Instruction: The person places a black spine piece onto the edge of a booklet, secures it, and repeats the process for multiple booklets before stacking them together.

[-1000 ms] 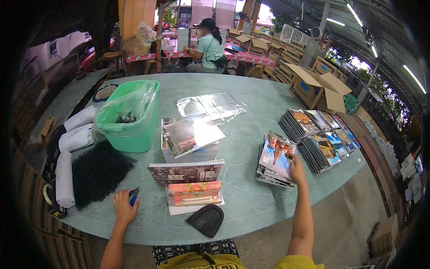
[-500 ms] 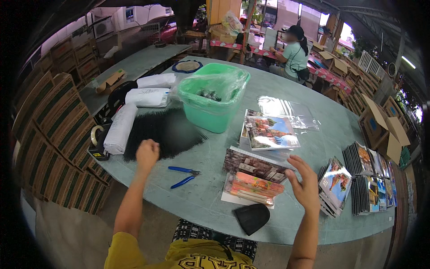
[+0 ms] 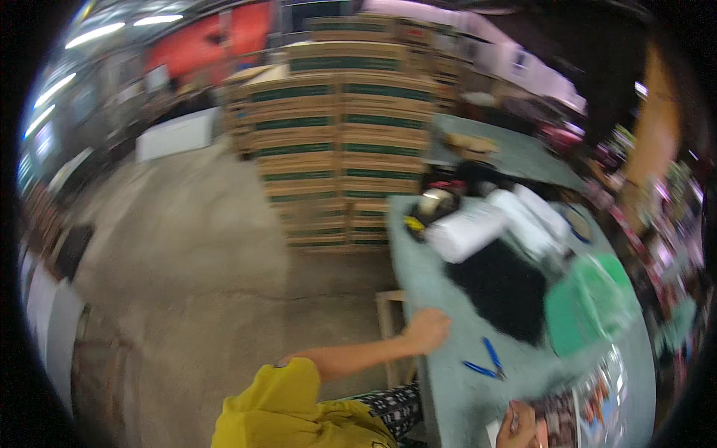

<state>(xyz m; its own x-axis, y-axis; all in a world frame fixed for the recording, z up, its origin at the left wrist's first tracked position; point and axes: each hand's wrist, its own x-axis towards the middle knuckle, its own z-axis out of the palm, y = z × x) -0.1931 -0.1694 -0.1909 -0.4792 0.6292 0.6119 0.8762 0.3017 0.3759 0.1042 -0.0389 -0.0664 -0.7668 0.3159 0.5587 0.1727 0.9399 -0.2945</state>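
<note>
Lying between the hands, blue-handled pliers (image 3: 493, 371) rest on the surface (image 3: 452, 407), handles spread. The left hand (image 3: 427, 331) is loosely curled near the edge, too blurred to tell whether it holds anything; beyond it lie a black heap (image 3: 502, 287) and white rolls (image 3: 467, 231). The right hand (image 3: 517, 425) has bent fingers just beside a brown booklet (image 3: 556, 418), its grip unclear. Farther beyond stands a green bin (image 3: 571, 317).
</note>
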